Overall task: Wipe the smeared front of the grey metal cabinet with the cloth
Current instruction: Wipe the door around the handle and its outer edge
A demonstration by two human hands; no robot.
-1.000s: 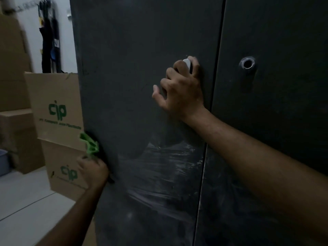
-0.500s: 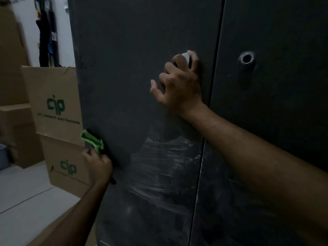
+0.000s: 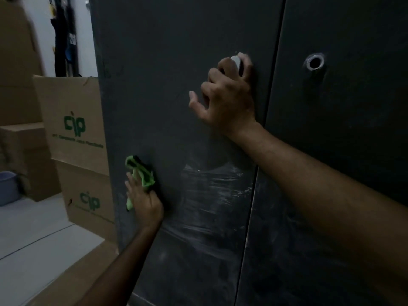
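Head view, dim light: grey metal cabinet (image 3: 154,62) fills most of the frame, two doors with a seam running down between them. Left hand (image 3: 144,203) presses a green cloth (image 3: 141,173) flat to the left door, low and near its outer edge; fingers lie over the bunched cloth and a strip of it hangs below the palm. Right hand (image 3: 227,96) is higher on the same door, fingers curled round a pale knob (image 3: 236,62), thumb spread loose to the side. White smears (image 3: 212,195) streak the panel just right of the cloth, between it and the seam, and fainter marks carry on across the lower right door. An empty round hole (image 3: 314,62) sits on the right door level with the knob. Cardboard boxes (image 3: 75,124) printed in green stand beside the cabinet on the floor. Step in hand, as I judge it: wiping under way, at the left end of a pass, smears mostly not yet cleared. Next move calls for dragging the cloth rightward through the streaks with steady pressure while the knob grip braces the door against the push
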